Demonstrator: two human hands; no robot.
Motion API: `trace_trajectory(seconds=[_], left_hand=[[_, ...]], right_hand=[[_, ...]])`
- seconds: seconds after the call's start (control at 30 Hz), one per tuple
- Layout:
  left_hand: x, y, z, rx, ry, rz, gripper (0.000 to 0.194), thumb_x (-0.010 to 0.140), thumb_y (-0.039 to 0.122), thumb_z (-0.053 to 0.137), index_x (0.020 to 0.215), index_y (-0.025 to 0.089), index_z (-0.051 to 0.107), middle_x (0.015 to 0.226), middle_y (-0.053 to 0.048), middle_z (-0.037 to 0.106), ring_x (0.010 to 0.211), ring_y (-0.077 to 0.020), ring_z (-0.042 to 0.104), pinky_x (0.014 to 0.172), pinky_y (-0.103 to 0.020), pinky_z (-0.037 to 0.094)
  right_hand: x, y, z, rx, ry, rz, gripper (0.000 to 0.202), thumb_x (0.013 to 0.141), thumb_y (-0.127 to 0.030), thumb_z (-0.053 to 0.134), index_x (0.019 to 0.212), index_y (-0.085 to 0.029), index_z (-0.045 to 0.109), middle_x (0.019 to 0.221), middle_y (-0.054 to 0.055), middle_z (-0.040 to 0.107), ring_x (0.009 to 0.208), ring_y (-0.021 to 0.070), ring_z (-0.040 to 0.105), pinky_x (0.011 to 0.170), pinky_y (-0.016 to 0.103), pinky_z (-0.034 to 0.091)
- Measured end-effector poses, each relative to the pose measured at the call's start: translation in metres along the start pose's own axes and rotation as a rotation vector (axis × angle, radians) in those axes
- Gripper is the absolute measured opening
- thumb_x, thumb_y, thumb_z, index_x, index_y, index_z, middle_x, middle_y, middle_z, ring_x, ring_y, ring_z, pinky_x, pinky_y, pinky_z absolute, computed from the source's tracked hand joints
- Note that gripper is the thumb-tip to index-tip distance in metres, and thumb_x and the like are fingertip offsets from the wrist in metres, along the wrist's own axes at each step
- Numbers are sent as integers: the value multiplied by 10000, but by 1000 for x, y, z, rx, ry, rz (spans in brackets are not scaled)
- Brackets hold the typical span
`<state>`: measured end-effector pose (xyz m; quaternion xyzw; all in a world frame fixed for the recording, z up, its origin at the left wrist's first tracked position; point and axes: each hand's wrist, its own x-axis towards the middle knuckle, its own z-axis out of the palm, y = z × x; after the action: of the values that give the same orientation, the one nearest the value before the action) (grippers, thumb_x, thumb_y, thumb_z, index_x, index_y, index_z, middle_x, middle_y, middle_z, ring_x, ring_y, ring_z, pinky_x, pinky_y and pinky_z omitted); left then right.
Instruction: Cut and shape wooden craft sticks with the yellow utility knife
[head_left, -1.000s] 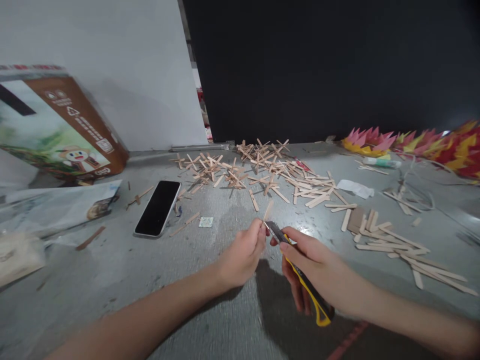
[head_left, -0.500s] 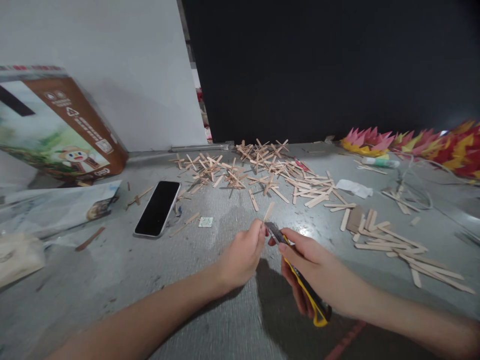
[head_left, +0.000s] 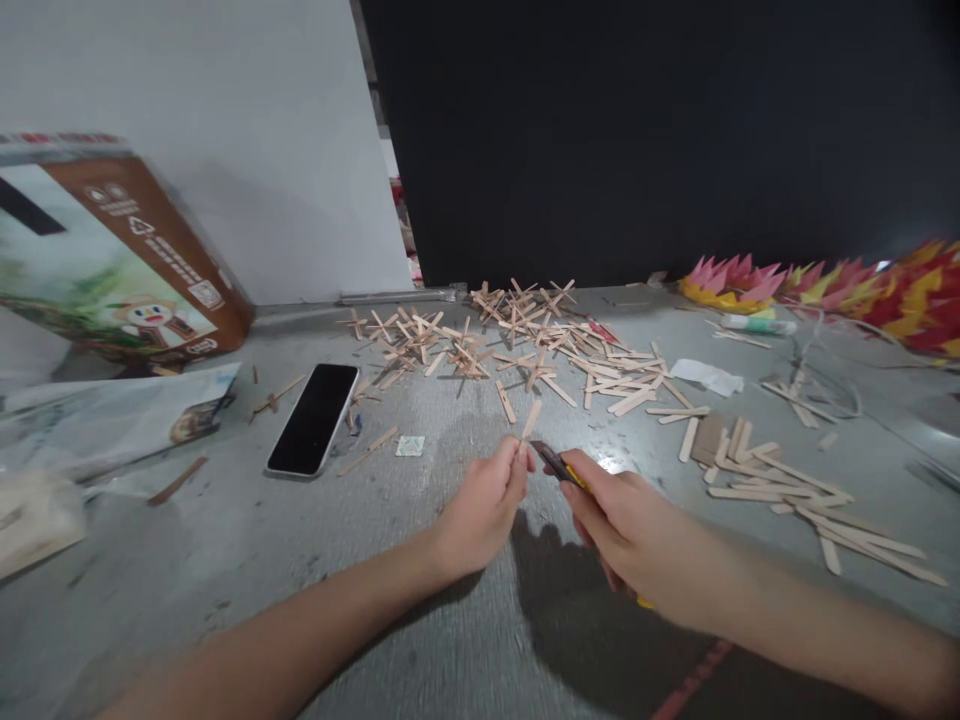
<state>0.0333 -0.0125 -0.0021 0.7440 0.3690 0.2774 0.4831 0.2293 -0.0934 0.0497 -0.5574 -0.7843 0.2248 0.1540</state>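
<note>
Between the thumb and fingers of my left hand [head_left: 484, 500] is a wooden craft stick [head_left: 532, 418], its upper end jutting up past the fingertips. My right hand [head_left: 630, 515] is wrapped round a yellow and black utility knife [head_left: 559, 464]. The blade end of the knife points up and left and lies at the stick, just above my left fingertips; whether it touches the wood I cannot tell. Most of the knife's handle is hidden by my right hand, with a bit of yellow showing below. The lower part of the stick is covered by my left fingers.
Crossed craft sticks [head_left: 450, 345] lie heaped at the back. Loose sticks [head_left: 780, 485] spread on the right. A phone [head_left: 313, 420], a small paper packet [head_left: 410, 446] and a printed box [head_left: 150, 260] are on the left. Pink and yellow folded paper [head_left: 739, 285] lies back right, near a cable [head_left: 855, 400].
My right hand has rolled over, so the knife's handle is now mostly covered and its blade end lies flatter. The stick in my left hand shows slightly more upright.
</note>
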Motion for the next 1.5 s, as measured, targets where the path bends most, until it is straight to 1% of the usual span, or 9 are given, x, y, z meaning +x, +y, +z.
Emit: trace_trajectory(seconds=[0.13, 0.27, 0.37, 0.5, 0.63, 0.73, 1.0, 1.23, 1.5], left_hand=[[-1, 1, 0, 36, -2, 4, 379, 1097, 492, 281, 937, 222, 493, 652, 69, 443, 577, -118, 427, 603, -265, 345], [-2, 2, -1, 87, -1, 8, 367, 1101, 474, 279, 937, 223, 492, 662, 66, 448, 589, -122, 434, 616, -270, 339], [-1, 3, -1, 88, -10, 7, 368, 1102, 475, 273, 944, 224, 490, 671, 63, 449, 597, -125, 434, 622, -271, 340], [-2, 3, -1, 102, -6, 12, 380, 1102, 478, 257, 949, 223, 494, 689, 53, 466, 618, -131, 456, 643, -276, 349], [-5, 2, -1, 141, -19, -16, 396, 1100, 490, 230, 976, 226, 497, 707, 40, 491, 630, -145, 473, 638, -286, 341], [-6, -1, -1, 174, -17, -31, 376, 1101, 473, 232, 982, 227, 491, 720, 35, 507, 626, -148, 476, 635, -292, 338], [-5, -1, 0, 148, -6, 15, 378, 1109, 449, 219, 945, 223, 475, 758, 25, 545, 630, -137, 478, 637, -289, 349], [-5, 5, 1, 77, 11, 49, 378, 1113, 432, 240, 897, 219, 466, 781, 16, 584, 691, -138, 545, 695, -292, 397], [-5, 7, 1, 49, 13, 45, 387, 1114, 436, 239, 870, 218, 445, 765, 14, 582, 671, -133, 531, 675, -286, 394]], right_hand=[[-1, 6, 9, 186, -29, 74, 235, 1070, -370, 391, 1154, -220, 551, 686, -15, 580, 458, 111, 511, 471, 240, 372], [0, 3, 11, 348, -48, 223, 253, 1076, -433, 383, 1098, -232, 534, 632, -41, 551, 390, 86, 490, 396, 211, 323], [2, -1, 9, 401, -77, 298, 274, 1079, -470, 367, 1075, -238, 511, 631, -44, 556, 363, 80, 508, 351, 192, 313], [4, -6, 7, 429, -107, 337, 302, 1080, -507, 337, 1028, -245, 478, 639, -41, 559, 360, 88, 544, 312, 173, 324], [3, -7, 10, 469, -132, 378, 304, 1075, -525, 320, 1046, -257, 461, 673, -45, 555, 366, 103, 576, 286, 173, 354], [4, -9, 13, 543, -147, 400, 311, 1073, -531, 306, 1038, -258, 450, 697, -50, 560, 361, 100, 580, 291, 175, 391], [8, -20, 16, 862, -185, 469, 300, 1046, -540, 380, 959, -254, 407, 713, -77, 575, 356, 94, 586, 283, 167, 398], [8, -20, 27, 1047, -148, 405, 377, 1011, -605, 441, 930, -239, 404, 723, -69, 591, 388, 108, 621, 329, 197, 466], [8, -22, 32, 1144, -161, 416, 395, 986, -640, 465, 976, -252, 391, 752, -70, 601, 425, 115, 640, 376, 216, 504]])
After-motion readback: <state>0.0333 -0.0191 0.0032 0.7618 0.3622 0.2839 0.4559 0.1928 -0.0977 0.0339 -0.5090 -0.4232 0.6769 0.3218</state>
